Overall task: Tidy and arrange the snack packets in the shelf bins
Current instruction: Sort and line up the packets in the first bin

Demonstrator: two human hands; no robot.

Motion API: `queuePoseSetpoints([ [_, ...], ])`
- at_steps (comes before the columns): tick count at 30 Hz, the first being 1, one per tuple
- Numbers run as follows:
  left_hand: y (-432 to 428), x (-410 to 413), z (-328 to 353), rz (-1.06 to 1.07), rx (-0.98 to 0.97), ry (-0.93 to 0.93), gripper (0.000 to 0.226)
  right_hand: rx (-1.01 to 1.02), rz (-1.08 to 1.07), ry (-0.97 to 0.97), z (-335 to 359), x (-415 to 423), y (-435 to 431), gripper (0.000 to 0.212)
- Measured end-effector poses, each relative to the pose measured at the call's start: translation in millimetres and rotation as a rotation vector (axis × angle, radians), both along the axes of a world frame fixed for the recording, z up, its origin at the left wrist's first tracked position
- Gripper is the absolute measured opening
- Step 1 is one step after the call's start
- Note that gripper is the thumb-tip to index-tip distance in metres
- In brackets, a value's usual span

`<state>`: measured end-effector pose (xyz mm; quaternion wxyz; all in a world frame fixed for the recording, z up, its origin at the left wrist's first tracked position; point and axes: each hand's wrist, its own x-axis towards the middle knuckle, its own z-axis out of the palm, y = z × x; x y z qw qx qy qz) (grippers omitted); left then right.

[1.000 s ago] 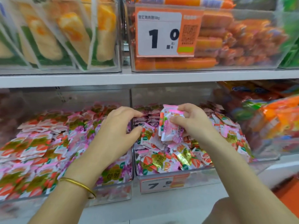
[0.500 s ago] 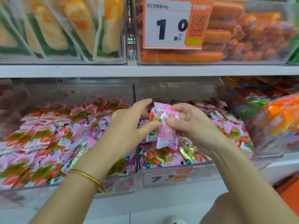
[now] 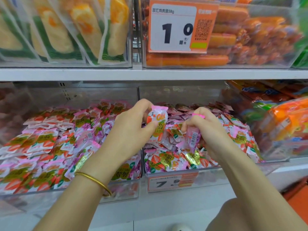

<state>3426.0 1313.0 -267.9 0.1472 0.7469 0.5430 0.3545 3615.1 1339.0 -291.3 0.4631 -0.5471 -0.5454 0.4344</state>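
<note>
Centre of the frame, the left hand (image 3: pixel 131 130) is pinching a strawberry packet (image 3: pixel 157 120) upright between thumb and curled fingers, printed face showing. Just beside it, the right hand (image 3: pixel 206 129) is gripping a second packet (image 3: pixel 193 137), barcode side out, fingers curled round its top. Both packets are hanging apart above the heaped centre bin (image 3: pixel 215 176). The left bin (image 3: pixel 123 189), lower left, is sitting full of the same packets, and a gold bangle (image 3: pixel 95 180) is circling the left wrist.
</note>
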Motion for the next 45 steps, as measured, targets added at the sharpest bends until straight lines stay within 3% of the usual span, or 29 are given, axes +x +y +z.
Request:
queuePoseSetpoints([
  [4,-3.4,1.4,1.7,0.028,0.020,0.025,0.018,-0.127,0.111,-0.078,-3.4,-2.2,-3.8,0.022],
  [6,-3.7,1.5,2.2,0.058,0.032,0.014,0.017,-0.089,0.202,-0.176,-3.6,-6.9,-7.0,0.016],
  [10,-3.2,0.6,3.5,0.121,0.044,-0.025,0.012,0.065,0.286,-0.653,-0.7,-18.7,-8.6,0.006],
  [14,-2.5,0.9,3.3,0.132,0.025,-0.060,0.012,0.001,0.349,-1.243,1.1,-34.5,-15.2,0.045],
  [18,-1.7,-0.2,4.4,0.138,0.022,-0.089,0.015,0.042,0.308,-1.359,-5.3,-40.9,-15.9,0.049],
  [22,-1.2,-3.0,5.3,0.143,0.018,-0.137,0.018,0.070,0.304,-1.280,-7.8,-37.2,-16.2,0.041],
  [24,-0.2,-3.9,5.5,0.146,0.014,-0.157,0.019,-0.028,0.275,-1.040,-1.3,-28.4,-14.6,0.040],
  [26,0.0,-3.9,6.0,0.143,0.007,-0.174,0.019,-0.062,0.113,-0.803,9.1,-14.6,-7.6,0.043],
  [30,-3.9,0.9,7.9,0.105,-0.007,-0.165,0.016,0.111,-0.307,-0.922,16.4,10.6,6.4,0.044],
  [32,-5.2,4.1,7.3,0.062,-0.009,-0.117,0.020,0.103,-0.362,-0.864,12.1,14.7,4.8,0.053],
  [35,-4.9,7.7,2.9,0.006,0.037,0.068,0.030,0.122,-0.293,-0.662,9.3,13.4,-1.1,0.043],
  [39,-7.7,14.0,-2.2,-0.079,-0.050,0.281,0.036,0.062,-0.165,-0.395,8.0,11.6,-3.6,0.053],
  [42,-5.8,16.2,-4.6,-0.101,-0.056,0.460,0.032,-0.046,-0.062,-0.288,4.9,10.0,-5.2,0.054],
  [45,-4.0,17.5,-5.3,-0.098,-0.080,0.605,0.025,-0.119,0.031,-0.297,2.6,3.8,-5.3,0.053],
])
